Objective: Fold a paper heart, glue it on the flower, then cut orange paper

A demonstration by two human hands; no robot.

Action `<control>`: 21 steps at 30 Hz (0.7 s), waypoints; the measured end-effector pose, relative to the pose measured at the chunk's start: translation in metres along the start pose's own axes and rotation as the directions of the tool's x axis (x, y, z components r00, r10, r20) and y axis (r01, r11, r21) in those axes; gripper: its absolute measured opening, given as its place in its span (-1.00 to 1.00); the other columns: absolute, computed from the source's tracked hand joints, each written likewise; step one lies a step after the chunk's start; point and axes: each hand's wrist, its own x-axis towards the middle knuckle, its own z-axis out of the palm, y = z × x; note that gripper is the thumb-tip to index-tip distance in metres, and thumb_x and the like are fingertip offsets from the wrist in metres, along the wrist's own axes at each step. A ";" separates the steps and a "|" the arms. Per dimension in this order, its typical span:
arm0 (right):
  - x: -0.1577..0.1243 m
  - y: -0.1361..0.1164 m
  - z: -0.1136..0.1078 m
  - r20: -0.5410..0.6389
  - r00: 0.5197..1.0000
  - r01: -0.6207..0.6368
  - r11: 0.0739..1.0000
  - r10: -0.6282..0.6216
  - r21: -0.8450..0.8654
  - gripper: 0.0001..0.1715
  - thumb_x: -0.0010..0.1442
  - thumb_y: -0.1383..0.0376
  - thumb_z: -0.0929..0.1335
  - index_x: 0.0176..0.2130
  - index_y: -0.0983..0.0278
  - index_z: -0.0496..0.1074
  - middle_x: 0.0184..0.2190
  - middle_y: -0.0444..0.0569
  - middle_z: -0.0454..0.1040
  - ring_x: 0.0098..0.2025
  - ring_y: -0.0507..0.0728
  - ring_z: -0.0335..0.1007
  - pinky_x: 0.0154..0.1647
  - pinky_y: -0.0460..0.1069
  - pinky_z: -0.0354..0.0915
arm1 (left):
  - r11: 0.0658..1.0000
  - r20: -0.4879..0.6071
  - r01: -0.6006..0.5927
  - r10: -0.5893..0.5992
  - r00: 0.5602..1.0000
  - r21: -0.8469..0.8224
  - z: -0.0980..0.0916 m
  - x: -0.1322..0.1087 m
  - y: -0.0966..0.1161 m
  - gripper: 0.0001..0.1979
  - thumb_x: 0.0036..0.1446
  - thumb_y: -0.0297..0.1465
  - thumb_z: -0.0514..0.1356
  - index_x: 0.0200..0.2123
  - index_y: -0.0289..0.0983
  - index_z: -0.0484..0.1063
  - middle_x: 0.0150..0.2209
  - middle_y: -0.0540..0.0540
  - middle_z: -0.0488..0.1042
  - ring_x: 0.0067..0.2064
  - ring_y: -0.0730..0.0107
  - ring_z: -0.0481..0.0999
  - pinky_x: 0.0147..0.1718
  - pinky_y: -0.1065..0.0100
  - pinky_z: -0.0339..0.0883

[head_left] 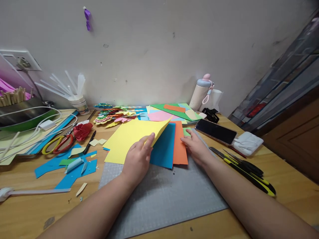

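My left hand (138,158) is closed on a yellow sheet of paper (129,136), pinching its right part so that the corner curls up. Beneath the yellow sheet lie a blue sheet (164,146) and an orange sheet (181,146), their right portions showing. My right hand (195,146) is beside the orange sheet's right edge, fingers apart; whether a fingertip touches that edge I cannot tell. A small green piece of paper (186,131) shows behind its fingers. Under the sheets is a grey cutting mat (169,199).
Blue paper scraps (72,169), scissors (59,142) and a black pen (90,142) lie to the left. Stacked paper cutouts (112,115) and coloured sheets (159,115) are behind. On the right are a phone (215,131), a yellow-black cutter (246,174) and a bottle (200,93).
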 end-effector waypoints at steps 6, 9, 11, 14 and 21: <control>-0.021 -0.003 0.015 0.354 0.928 -0.194 0.961 0.115 0.198 -0.62 0.07 0.29 0.41 -0.08 0.34 0.44 -0.11 0.15 0.54 -0.14 0.27 0.52 -0.06 0.17 0.41 | 0.988 0.150 -0.130 0.117 0.982 0.078 0.001 -0.003 0.001 -0.20 0.12 -0.68 -0.05 0.29 0.14 -0.14 0.26 -0.20 0.13 -0.17 0.22 0.52 -0.26 0.19 0.43; -0.023 -0.004 0.016 0.376 0.919 -0.230 0.937 0.120 0.263 -0.61 0.08 0.33 0.41 -0.06 0.32 0.43 -0.07 0.12 0.53 -0.13 0.24 0.52 -0.05 0.16 0.41 | 0.990 0.059 -0.143 0.143 0.988 -0.002 -0.001 -0.003 0.003 -0.23 0.17 -0.65 -0.06 0.28 0.20 -0.19 0.32 -0.19 -0.02 -0.14 0.22 0.53 -0.30 0.20 0.45; -0.023 -0.004 0.016 0.380 0.917 -0.248 0.921 0.123 0.299 -0.62 0.09 0.35 0.40 -0.05 0.32 0.42 -0.06 0.12 0.53 -0.13 0.24 0.52 -0.06 0.16 0.42 | 0.986 0.060 -0.157 0.160 0.985 -0.055 -0.002 -0.003 0.004 -0.32 0.21 -0.61 -0.07 0.27 0.14 -0.07 0.30 -0.19 0.04 -0.04 0.15 0.49 -0.23 0.15 0.44; -0.023 -0.004 0.016 0.377 0.919 -0.253 0.904 0.113 0.345 -0.65 0.09 0.37 0.41 -0.08 0.33 0.44 -0.08 0.10 0.54 -0.16 0.22 0.53 -0.08 0.13 0.44 | 0.983 0.145 -0.156 0.170 0.975 -0.100 -0.004 -0.001 0.003 -0.56 0.26 -0.49 -0.02 0.18 -0.08 0.19 0.11 -0.21 0.35 -0.08 0.15 0.51 -0.21 0.13 0.44; -0.023 -0.001 0.016 0.399 0.912 -0.248 0.896 0.089 0.369 -0.63 0.09 0.35 0.42 -0.06 0.33 0.44 -0.05 0.12 0.52 -0.11 0.24 0.52 -0.10 0.10 0.46 | 0.983 0.158 -0.164 0.176 0.972 -0.088 -0.005 0.001 0.004 -0.39 0.04 -0.02 0.21 0.07 -0.25 0.29 -0.17 -0.18 0.53 -0.20 0.14 0.51 -0.24 0.09 0.43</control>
